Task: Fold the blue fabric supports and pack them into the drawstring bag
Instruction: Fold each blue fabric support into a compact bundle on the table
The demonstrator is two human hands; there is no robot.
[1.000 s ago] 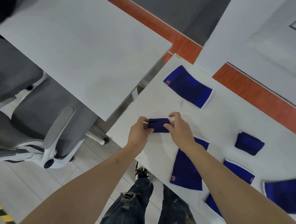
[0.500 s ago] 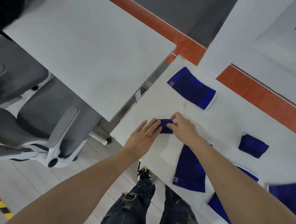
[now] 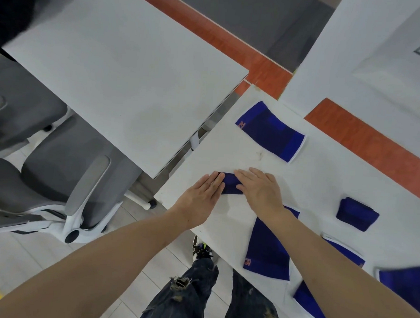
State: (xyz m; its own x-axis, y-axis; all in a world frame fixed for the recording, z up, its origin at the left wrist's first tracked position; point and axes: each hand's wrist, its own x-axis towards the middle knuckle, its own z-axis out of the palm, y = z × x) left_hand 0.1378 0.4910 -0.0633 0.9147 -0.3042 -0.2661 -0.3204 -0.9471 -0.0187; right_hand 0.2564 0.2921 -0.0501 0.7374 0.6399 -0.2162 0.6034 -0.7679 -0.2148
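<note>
A small folded blue support lies near the left edge of the white table. My left hand and my right hand both press flat on it with straight fingers, one at each end. Another folded support sits to the right. Flat, unfolded supports lie at the table's far side, under my right forearm, and at the right edge. No drawstring bag is in view.
A second white table stands to the left, with a narrow gap between the two. Grey office chairs sit beside it. My legs and a shoe show below the table's near edge. The floor has an orange stripe.
My right hand has let go of its pinch on the folded support and flattened onto it. My left hand stays flat on the other end.
</note>
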